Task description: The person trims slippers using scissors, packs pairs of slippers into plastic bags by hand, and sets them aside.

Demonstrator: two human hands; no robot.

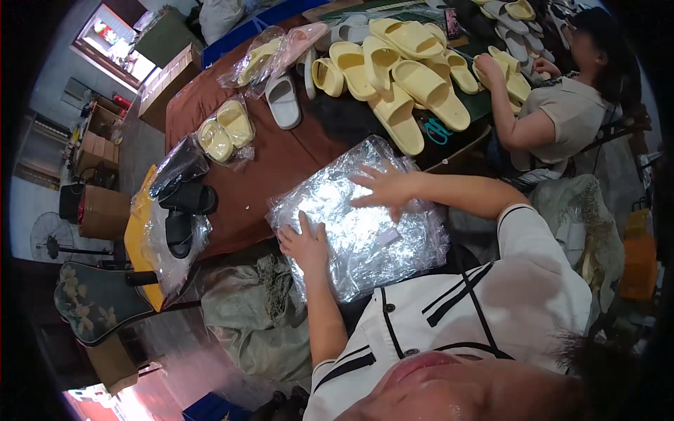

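A stack of shiny transparent plastic bags (344, 259) lies at the table's near edge, right in front of me. My left hand (305, 245) rests on its left side with the fingers spread. Farther up, my right hand (382, 188) lies over the upper right part of the stack, fingers also apart. Neither hand grips anything. A small pale slip (387, 237) shows on the plastic. Beyond the stack sits a heap of yellow slippers (414, 88), with a single white slipper (283, 102) to its left.
Bagged yellow slippers (225, 132) and black slippers (184, 210) lie on the left of the brown tablecloth (246, 189). A co-worker (562, 112) sits at the right, hands at the heap. Bulky sacks (253, 316) stand below the near edge, beside a patterned chair (88, 302).
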